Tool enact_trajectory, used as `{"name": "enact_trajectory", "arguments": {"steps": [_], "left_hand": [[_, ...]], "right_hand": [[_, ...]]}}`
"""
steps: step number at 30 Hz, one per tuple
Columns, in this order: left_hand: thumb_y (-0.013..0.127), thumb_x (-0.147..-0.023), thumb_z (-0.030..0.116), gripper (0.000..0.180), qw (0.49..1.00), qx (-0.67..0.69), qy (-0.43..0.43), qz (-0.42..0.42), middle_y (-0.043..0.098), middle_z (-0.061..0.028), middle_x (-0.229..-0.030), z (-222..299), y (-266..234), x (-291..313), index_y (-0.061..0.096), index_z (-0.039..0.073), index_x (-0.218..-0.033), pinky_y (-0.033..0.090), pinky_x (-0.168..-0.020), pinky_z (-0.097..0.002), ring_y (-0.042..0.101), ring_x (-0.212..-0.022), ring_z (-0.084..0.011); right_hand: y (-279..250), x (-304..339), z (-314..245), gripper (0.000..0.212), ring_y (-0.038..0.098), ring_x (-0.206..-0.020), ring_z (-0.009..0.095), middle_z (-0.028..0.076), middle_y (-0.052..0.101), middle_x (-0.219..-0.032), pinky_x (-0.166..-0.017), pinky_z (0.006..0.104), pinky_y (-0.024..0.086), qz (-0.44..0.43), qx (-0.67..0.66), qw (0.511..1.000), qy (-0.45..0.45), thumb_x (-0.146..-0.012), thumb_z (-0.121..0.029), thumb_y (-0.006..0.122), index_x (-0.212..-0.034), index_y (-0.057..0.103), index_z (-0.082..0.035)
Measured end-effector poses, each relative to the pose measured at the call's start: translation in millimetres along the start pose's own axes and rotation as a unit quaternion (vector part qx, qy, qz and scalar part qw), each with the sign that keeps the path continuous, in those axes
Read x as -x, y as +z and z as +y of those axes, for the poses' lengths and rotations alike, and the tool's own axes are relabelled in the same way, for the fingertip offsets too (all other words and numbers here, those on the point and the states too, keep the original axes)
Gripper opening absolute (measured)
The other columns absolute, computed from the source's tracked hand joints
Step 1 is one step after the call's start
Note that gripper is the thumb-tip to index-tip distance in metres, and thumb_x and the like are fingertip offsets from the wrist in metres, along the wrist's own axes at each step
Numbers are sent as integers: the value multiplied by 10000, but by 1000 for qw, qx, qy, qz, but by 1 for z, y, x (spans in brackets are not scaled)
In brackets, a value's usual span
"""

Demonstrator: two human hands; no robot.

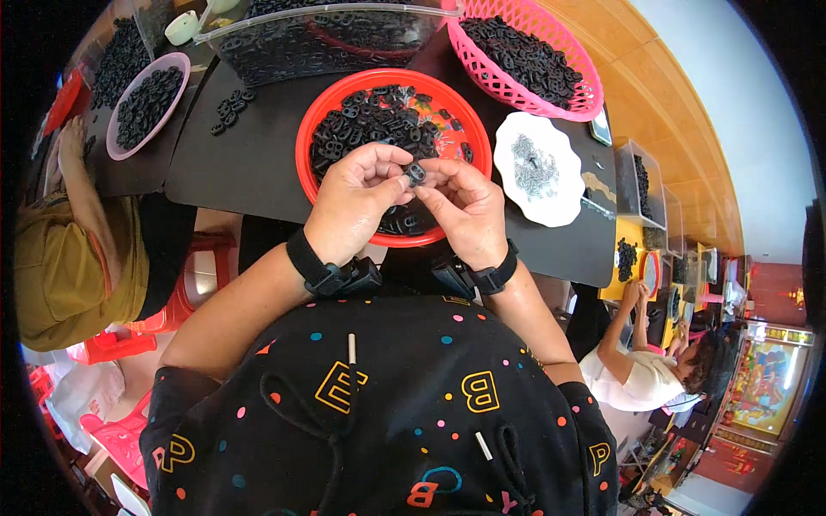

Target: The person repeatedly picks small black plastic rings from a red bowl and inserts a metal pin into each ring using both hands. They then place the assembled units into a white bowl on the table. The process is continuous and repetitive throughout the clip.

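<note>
Black two-holed plastic piece (416, 175): pinching with both left hand (355, 199) and right hand (469, 206), ideally steadying lightly by its edges.

Top: a black garment (400, 378) was worn, scattered with blue, pink, orange and yellow dots (317, 336).
Lettering: large capitals (479, 391) were printed across it, some outlined in yellow, others coloured red, blue or pink.
Drawcords: black cords (334, 439) were finished with pale tips (352, 348).
Sleeves: the dark sleeves (179, 391) were cut short.
Wrists: black straps (303, 261) were fastened around both, each fitted with a dark block (366, 273).
Hands: the left hand (366, 193) and right hand (469, 202) were left ungloved.
</note>
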State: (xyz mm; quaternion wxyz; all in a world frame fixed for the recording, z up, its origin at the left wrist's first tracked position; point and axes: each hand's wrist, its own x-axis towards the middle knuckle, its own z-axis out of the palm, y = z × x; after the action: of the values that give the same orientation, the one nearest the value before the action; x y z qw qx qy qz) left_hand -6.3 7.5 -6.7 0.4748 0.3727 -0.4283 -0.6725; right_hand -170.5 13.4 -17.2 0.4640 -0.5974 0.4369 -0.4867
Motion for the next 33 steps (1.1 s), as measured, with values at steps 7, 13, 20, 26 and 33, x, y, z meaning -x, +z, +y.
{"name": "enact_trajectory", "arguments": {"steps": [7,13,20,26,33], "left_hand": [[518,-861,-3,212,1000,-10,7,-1,575,-19,-886,-1,1,1,542,8,-1071,467,-760,-226,557,-812,-82],[519,-857,-25,201,1000,-17,19,-5,579,-18,-886,-4,3,0,543,7,-1055,447,-775,-223,549,-828,-80],[527,-862,-7,169,999,-26,14,-13,586,-17,-889,-8,0,0,545,17,-1029,448,-767,-223,549,-823,-76],[554,-877,65,116,1000,20,-20,-11,596,-15,-882,-1,3,0,553,36,-989,451,-729,-219,551,-794,-71],[567,-873,73,77,1000,11,-17,-4,601,-13,-841,-7,1,-3,562,36,-941,452,-702,-214,550,-745,-67]], "right_hand": [[5,0,0,281,564,-730,85,32,600,-825,-631,227,469,12,63,997,-48,-746,14,672,-1013,588,-18],[10,1,-3,284,574,-728,111,54,611,-831,-628,242,470,38,124,989,-71,-725,-29,703,-984,585,-19],[10,2,-6,285,571,-721,114,65,602,-851,-622,232,467,29,161,984,-67,-727,2,678,-995,582,-12],[5,3,-3,306,561,-725,101,62,591,-891,-612,217,463,6,166,983,-79,-735,39,658,-1026,574,-4],[8,3,-9,272,565,-660,128,69,591,-773,-572,246,458,26,186,979,-74,-723,-16,679,-985,608,-30]]}}
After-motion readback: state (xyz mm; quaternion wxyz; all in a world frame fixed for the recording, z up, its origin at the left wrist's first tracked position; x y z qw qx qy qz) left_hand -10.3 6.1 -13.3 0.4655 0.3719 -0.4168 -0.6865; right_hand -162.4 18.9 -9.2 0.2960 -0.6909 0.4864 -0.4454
